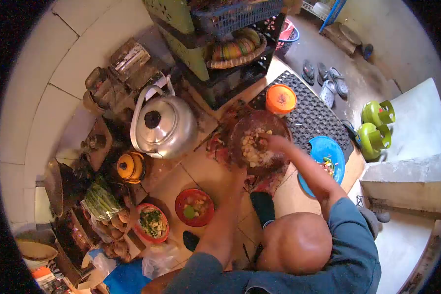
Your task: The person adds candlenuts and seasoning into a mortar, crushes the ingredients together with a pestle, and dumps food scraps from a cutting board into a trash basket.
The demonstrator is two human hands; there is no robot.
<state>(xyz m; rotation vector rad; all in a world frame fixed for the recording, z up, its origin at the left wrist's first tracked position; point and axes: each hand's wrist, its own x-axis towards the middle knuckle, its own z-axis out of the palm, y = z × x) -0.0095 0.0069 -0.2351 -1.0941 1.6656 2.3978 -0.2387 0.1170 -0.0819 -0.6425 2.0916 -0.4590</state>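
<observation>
A wide dark mortar (236, 128) stands on the floor ahead of me, with pale chunks and crumbs (252, 148) in it. My right hand (272, 142) reaches into it from the right, its fingers closed around something dark that I cannot make out, down among the chunks. My left hand (238, 172) is at the mortar's near side; its fingers are dim and blurred. Right of the mortar lies a blue plate (306, 183) holding chopped vegetables. Behind the mortar sits an orange tub (281, 98). Nearer me is a red bowl (182, 209) with cut pieces and something green inside.
A large metal kettle (169, 125) stands left of the mortar, near a small orange pot (131, 167). Another red bowl (166, 232) holds greens. Bagged green beans (102, 200) lie at left. Shelving (179, 46) rises behind. Green gas cylinders (370, 134) stand right of the black mat (304, 117).
</observation>
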